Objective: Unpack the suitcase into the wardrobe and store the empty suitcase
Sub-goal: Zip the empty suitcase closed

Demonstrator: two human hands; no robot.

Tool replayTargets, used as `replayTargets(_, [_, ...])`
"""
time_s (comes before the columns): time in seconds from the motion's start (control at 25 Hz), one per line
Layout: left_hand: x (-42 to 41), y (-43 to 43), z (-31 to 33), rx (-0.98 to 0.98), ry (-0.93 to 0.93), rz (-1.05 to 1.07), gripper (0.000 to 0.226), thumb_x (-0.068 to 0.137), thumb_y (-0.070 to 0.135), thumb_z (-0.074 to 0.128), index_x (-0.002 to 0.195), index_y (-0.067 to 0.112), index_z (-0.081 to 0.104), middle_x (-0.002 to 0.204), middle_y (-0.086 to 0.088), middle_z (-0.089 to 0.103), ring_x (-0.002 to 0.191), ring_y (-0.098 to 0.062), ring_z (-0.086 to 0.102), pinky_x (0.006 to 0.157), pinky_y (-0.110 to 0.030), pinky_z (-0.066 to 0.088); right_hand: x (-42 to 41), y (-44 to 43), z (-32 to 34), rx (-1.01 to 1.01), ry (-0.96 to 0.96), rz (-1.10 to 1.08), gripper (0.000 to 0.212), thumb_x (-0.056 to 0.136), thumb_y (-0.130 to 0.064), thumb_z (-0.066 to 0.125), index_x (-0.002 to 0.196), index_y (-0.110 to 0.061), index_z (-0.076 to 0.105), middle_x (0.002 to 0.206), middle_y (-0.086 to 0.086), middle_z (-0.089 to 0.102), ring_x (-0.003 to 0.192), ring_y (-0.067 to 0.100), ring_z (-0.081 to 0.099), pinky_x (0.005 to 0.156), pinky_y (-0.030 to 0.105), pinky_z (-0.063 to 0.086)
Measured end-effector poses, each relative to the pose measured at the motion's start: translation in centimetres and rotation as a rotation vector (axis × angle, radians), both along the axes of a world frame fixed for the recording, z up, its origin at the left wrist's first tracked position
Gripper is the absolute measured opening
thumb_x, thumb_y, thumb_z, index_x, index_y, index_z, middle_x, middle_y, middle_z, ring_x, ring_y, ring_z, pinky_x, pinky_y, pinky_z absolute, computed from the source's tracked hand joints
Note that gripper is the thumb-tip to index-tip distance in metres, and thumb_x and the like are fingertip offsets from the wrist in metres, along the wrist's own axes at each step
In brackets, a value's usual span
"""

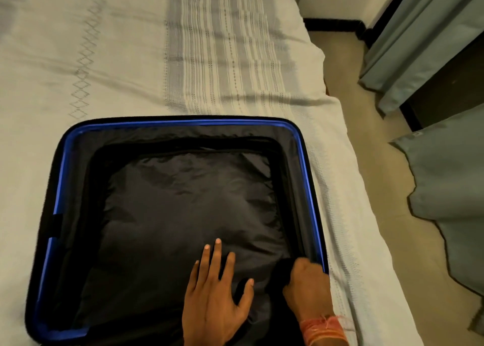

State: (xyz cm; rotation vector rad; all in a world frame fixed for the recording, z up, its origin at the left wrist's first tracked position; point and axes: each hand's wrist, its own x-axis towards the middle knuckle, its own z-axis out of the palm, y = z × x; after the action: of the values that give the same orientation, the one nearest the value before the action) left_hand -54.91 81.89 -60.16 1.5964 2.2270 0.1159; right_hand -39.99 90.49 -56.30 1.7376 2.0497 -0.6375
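Flat, the left hand point(214, 296) presses the suitcase point(62, 162) lining point(183, 201), while the right hand point(306, 280) fists its edge.

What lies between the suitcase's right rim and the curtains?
In the head view, a strip of white bedspread runs beside the suitcase rim, then bare beige floor reaches the curtains.

two bare hands show, the left hand point(214, 296) and the right hand point(306, 285), without sleeves, rings or a watch; the nails are short and pale; several orange-red threads point(323, 328) wrap the right wrist, loose ends sticking out
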Motion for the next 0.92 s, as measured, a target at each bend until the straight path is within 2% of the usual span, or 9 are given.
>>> replayTargets(0.08, [0.0, -0.1, 0.0, -0.006, 0.002, 0.005, 0.063, 0.08, 0.065, 0.041, 0.12, 0.023, 0.065, 0.147, -0.006, 0.043, 0.135, -0.026, 0.042, 0.1, -0.043, 0.044, 1.2, -0.6, 0.4, -0.081, -0.065, -0.029, 0.053, 0.014, -0.006, 0.088, 0.054, 0.0, 0.053, 0.045, 0.014, 0.054, 0.034, 0.028, 0.054, 0.03, 0.024, 0.037])
replayTargets(0.2, [-0.1, 0.0, 0.2, -0.009, 0.003, -0.007, 0.062, 0.079, 0.065, 0.043, 0.12, 0.024, 0.065, 0.147, -0.005, 0.043, 0.134, -0.027, 0.043, 0.099, -0.043, 0.045, 0.5, 0.8, 2.2, -0.028, -0.175, -0.126, 0.026, 0.079, -0.022, 0.067, 0.074, -0.015, 0.042, 0.1, 0.009, 0.066, 0.095, 0.026, 0.065, 0.077, 0.031, 0.049])
replayTargets(0.24, [0.0, 0.0, 0.2, -0.006, 0.002, -0.011, 0.062, 0.079, 0.065, 0.043, 0.12, 0.024, 0.065, 0.147, -0.005, 0.043, 0.134, -0.027, 0.043, 0.101, -0.042, 0.043, 0.5, 1.0, 2.2, 0.002, -0.13, -0.079, 0.02, 0.08, -0.02, 0.066, 0.077, -0.015, 0.047, 0.101, 0.011, 0.066, 0.097, 0.028, 0.064, 0.079, 0.034, 0.049])
replayTargets(0.4, [-0.1, 0.1, 0.1, -0.007, -0.002, -0.023, 0.065, 0.076, 0.069, 0.045, 0.12, 0.026, 0.066, 0.147, -0.004, 0.043, 0.134, -0.027, 0.043, 0.102, -0.039, 0.029, 0.8, 1.1, 1.0, 0.028, -0.118, 0.107, 0.049, 0.01, 0.004, 0.087, 0.046, -0.002, 0.054, 0.042, 0.016, 0.047, 0.03, 0.028, 0.047, 0.029, 0.03, 0.038])
replayTargets(0.48, [0.1, 0.3, -0.3, -0.037, -0.029, -0.028, 0.069, 0.071, 0.072, 0.047, 0.119, 0.026, 0.066, 0.147, -0.004, 0.044, 0.134, -0.026, 0.04, 0.102, -0.039, 0.027, -0.3, 3.0, 2.0, 0.07, -0.17, 0.11, 0.037, 0.044, 0.001, 0.086, 0.071, 0.001, 0.061, 0.062, 0.018, 0.06, 0.047, 0.03, 0.061, 0.042, 0.033, 0.048])
replayTargets(0.56, [-0.3, 0.5, -1.0, -0.047, -0.085, -0.035, 0.075, 0.068, 0.077, 0.045, 0.118, 0.024, 0.066, 0.145, -0.004, 0.045, 0.132, -0.024, 0.037, 0.108, -0.037, 0.018, -1.7, 5.6, 2.4, 0.134, -0.126, 0.0, 0.018, 0.086, -0.003, 0.055, 0.103, -0.008, 0.058, 0.098, 0.012, 0.065, 0.086, 0.027, 0.067, 0.073, 0.031, 0.052])
replayTargets(0.68, [-0.9, 2.5, -1.5, 0.03, -0.085, -0.016, 0.083, 0.076, 0.081, 0.022, 0.121, 0.021, 0.056, 0.141, 0.001, 0.043, 0.137, -0.02, 0.033, 0.115, -0.032, 0.007, -3.1, 10.2, 1.1, 0.268, 0.03, -0.054, 0.023, 0.093, -0.007, 0.042, 0.109, -0.013, 0.057, 0.107, 0.011, 0.063, 0.099, 0.03, 0.063, 0.084, 0.036, 0.047])
replayTargets(0.76, [-1.4, 6.2, -0.7, 0.053, -0.16, 0.021, 0.086, 0.081, 0.078, 0.011, 0.133, 0.021, 0.05, 0.139, 0.003, 0.05, 0.126, -0.021, 0.049, 0.108, -0.031, 0.032, -4.2, 13.7, 0.6, 0.318, 0.103, -0.086, 0.022, 0.091, -0.007, 0.044, 0.107, -0.01, 0.059, 0.107, 0.015, 0.062, 0.1, 0.035, 0.061, 0.084, 0.038, 0.046])
replayTargets(0.92, [-3.2, 17.9, 1.4, 0.178, -0.311, 0.066, 0.062, 0.093, 0.059, 0.032, 0.143, 0.023, 0.034, 0.133, 0.003, 0.052, 0.121, -0.018, 0.05, 0.098, -0.032, 0.043, -6.0, 18.4, 0.4, 0.33, 0.119, 0.065, 0.017, 0.089, -0.006, 0.046, 0.101, -0.007, 0.057, 0.104, 0.016, 0.062, 0.095, 0.036, 0.061, 0.076, 0.036, 0.044])
